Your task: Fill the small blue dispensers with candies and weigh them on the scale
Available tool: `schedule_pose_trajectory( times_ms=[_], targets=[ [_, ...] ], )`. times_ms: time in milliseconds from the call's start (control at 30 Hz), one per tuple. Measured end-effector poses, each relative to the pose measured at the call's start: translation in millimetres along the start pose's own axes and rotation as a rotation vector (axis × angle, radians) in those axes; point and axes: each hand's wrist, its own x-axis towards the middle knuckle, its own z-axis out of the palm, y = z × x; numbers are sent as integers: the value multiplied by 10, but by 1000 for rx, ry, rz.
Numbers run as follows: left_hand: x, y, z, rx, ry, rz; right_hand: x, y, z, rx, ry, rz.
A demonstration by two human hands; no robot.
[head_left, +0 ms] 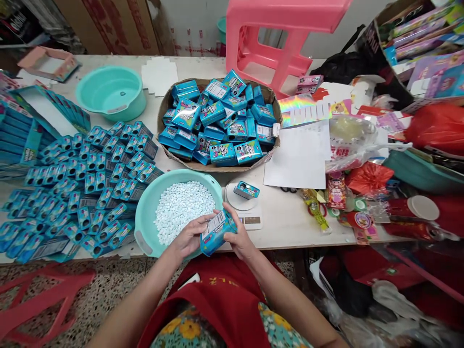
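Between my two hands is a blue candy box [216, 234], tilted, with its printed side up. My left hand [192, 234] grips its left edge, and the fingers of my right hand [237, 232] close round its right end. Just left of them sits a turquoise basin [143, 220] with many small pale candies [184, 205] in it. Beyond my right hand, another blue box [246, 190] lies on a small white scale [253, 220]. A cardboard tray [217, 169] farther back is heaped with blue boxes [213, 113].
Many blue boxes with round holes [96, 181] stand on the left. An unfilled-looking turquoise basin [110, 92] is behind them. A pink stool [268, 43] stands at the back. White paper [299, 159], bags and a red can [413, 229] crowd the right.
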Motion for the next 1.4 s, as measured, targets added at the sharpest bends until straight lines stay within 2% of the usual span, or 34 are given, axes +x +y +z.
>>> schedule_pose_trajectory(
  times_ms=[100, 200, 267, 333, 400, 467, 533, 633, 733, 867, 967, 1000, 1033, 1133, 1200, 1300, 1400],
  targets=[
    [2, -3, -91, 3, 15, -28, -40, 44, 35, -89, 40, -21],
    [31, 11, -126, 13, 35, -22, -48, 90, 103, -80, 43, -69],
    [83, 33, -95, 35, 78, 22, -23, 86, 171, -46, 152, -83],
    [161, 88, -3, 64, 154, 156, 37, 28, 237, -14, 298, -67],
    [256, 188, 134, 113, 187, 334, 132, -101, 267, -11, 353, -78],
    [359, 319, 258, 220, 142, 462, 240, -298, 239, -36, 363, -135],
    [463, 434, 293, 385, 114, 543, 324, -541, 154, -72, 421, -224],
    [591, 442, 111, 851, 226, 618, 338, -867, -22, -106, 522, -375],
    [616, 205, -219, 1467, 248, 537, 235, -957, -155, -109, 577, -441],
    [410, -97, -557, 1959, 107, 488, 106, -674, -169, -91, 543, -292],
    [192, -73, -735, 2108, -27, 431, 98, -394, -77, -118, 501, -229],
    [140, -31, -791, 2096, -17, 407, 111, -319, -33, -147, 487, -225],
    [106, 18, -844, 2042, 45, 385, 131, -256, 16, -197, 466, -225],
    [102, 170, -948, 1596, 428, 375, 212, -123, 172, -450, 364, -241],
    [133, 264, -934, 1328, 614, 397, 273, -58, 271, -634, 288, -273],
    [114, 390, -749, 1008, 688, 447, 364, 45, 390, -863, 207, -367],
    [13, 502, -447, 420, 619, 594, 448, 173, 477, -1046, 123, -422]
  ],
)
